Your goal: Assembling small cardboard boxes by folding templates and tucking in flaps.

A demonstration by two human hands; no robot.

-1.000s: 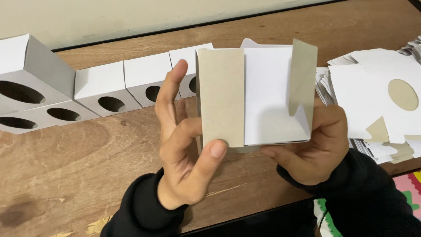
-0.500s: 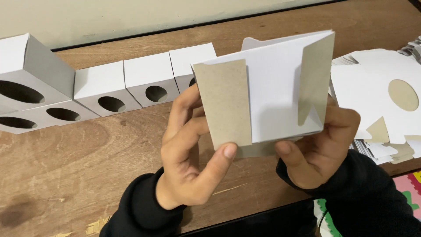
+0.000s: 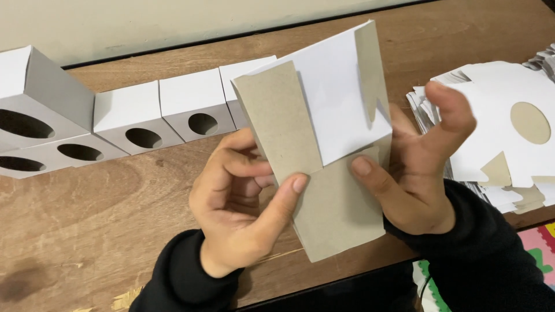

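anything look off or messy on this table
Mostly tidy. The stack of flat cardboard sheets at the right is fanned out unevenly, with edges sticking out at different angles. The folded boxes sit in a neat row along the back. The cardboard piece held by the left hand and right hand looks undamaged, just tilted.

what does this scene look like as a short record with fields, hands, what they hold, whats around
left hand: grip on the left flap of the cardboard box blank, thumb pressed on its grey face
right hand: thumb on the lower grey panel, fingers behind the right edge
blank: held above the table, tilted, partly folded, white inside, grey flaps
left of hands: row of folded white boxes with oval holes
right of hands: stack of flat blanks
surface: wooden table
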